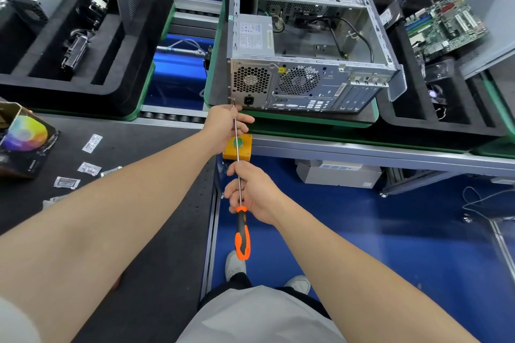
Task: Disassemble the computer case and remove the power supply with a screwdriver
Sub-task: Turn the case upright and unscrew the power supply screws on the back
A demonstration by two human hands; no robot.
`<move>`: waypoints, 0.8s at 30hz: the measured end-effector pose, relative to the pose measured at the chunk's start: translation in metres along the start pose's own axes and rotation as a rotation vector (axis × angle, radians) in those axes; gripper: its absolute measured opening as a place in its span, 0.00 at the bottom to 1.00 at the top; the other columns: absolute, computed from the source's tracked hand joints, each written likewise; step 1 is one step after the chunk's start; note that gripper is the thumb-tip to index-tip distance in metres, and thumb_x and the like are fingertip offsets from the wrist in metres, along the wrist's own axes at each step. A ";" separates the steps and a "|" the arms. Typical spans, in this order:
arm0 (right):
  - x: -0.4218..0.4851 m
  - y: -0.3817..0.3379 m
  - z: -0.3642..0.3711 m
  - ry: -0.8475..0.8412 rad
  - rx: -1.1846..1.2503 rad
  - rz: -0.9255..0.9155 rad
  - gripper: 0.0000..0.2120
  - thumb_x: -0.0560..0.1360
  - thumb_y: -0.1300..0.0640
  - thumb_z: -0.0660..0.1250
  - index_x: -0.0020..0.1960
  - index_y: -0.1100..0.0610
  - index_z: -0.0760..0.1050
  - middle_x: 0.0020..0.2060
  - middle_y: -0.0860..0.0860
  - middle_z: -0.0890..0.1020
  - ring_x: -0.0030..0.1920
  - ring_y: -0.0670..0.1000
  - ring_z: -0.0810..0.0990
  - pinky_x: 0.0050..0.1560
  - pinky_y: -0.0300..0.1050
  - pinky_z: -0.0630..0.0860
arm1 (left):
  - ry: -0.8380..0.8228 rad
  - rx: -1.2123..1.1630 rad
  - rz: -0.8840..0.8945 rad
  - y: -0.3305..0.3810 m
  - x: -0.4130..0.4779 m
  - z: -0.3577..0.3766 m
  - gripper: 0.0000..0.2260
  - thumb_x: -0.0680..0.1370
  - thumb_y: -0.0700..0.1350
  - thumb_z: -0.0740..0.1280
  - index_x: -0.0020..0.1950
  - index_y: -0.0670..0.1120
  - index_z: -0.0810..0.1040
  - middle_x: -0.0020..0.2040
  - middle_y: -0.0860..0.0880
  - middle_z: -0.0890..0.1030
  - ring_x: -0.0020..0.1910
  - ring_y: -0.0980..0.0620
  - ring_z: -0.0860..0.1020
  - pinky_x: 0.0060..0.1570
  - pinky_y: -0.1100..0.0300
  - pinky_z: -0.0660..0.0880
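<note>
The big computer case [328,92] lies on its side on a tray [292,121] with a green edge. Its open side faces up. The power supply [253,36] is a grey box with a white label. It sits inside the case in the near left corner, just behind the holes and the plug socket on the back wall. It is not out yet.

The left hand [225,125] is close to the case. Its fingers pinch the thin metal rod of the screwdriver [242,234] near the tip. The right hand [253,195] is lower down, and its fingers curl round the rod just above the orange and black handle. The handle hangs free below that hand.

The tip is at the bottom left corner of the back wall, beside the plug socket. A screw is likely there, but it is too small to see well.

I think this step is taking out a screw that holds the power supply. To do it well, the tip should sit deep in the screw head, with the rod pointing straight at it. The left hand should only steady the rod, loosely, so it can spin. The right hand would turn better on the fat handle, pushing in a little so the tip does not slip.
</note>
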State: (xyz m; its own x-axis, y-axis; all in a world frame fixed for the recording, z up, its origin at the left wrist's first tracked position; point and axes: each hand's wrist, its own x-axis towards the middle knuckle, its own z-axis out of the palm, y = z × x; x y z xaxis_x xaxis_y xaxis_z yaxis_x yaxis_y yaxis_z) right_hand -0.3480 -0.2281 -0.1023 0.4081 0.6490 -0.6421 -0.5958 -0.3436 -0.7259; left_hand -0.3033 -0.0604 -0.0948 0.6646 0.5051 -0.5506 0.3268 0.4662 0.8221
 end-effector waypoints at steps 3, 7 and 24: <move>0.003 0.000 0.005 0.048 -0.072 -0.020 0.14 0.89 0.51 0.53 0.61 0.59 0.74 0.37 0.59 0.85 0.30 0.55 0.81 0.33 0.47 0.81 | -0.017 -0.222 -0.120 0.004 0.000 0.002 0.11 0.87 0.40 0.54 0.65 0.40 0.71 0.41 0.44 0.80 0.28 0.56 0.66 0.29 0.64 0.63; -0.002 0.013 0.003 -0.078 0.175 0.030 0.18 0.87 0.42 0.58 0.58 0.56 0.76 0.38 0.58 0.83 0.32 0.53 0.79 0.32 0.44 0.77 | -0.007 -0.356 -0.190 0.008 -0.001 0.005 0.10 0.87 0.40 0.54 0.59 0.43 0.74 0.36 0.49 0.72 0.26 0.57 0.58 0.25 0.64 0.56; -0.010 0.022 0.029 0.249 0.060 0.101 0.29 0.87 0.36 0.53 0.34 0.52 0.63 0.27 0.50 0.63 0.26 0.50 0.58 0.27 0.43 0.56 | -0.010 -0.488 -0.196 0.002 -0.004 0.007 0.11 0.87 0.42 0.55 0.54 0.44 0.76 0.35 0.48 0.72 0.24 0.57 0.57 0.23 0.65 0.56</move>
State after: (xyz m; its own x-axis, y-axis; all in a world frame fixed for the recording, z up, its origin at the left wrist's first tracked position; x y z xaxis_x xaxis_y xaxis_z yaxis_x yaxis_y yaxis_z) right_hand -0.3853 -0.2222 -0.1046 0.4976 0.4235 -0.7570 -0.6790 -0.3528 -0.6438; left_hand -0.3004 -0.0666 -0.0905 0.6296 0.3687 -0.6838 0.0962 0.8364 0.5396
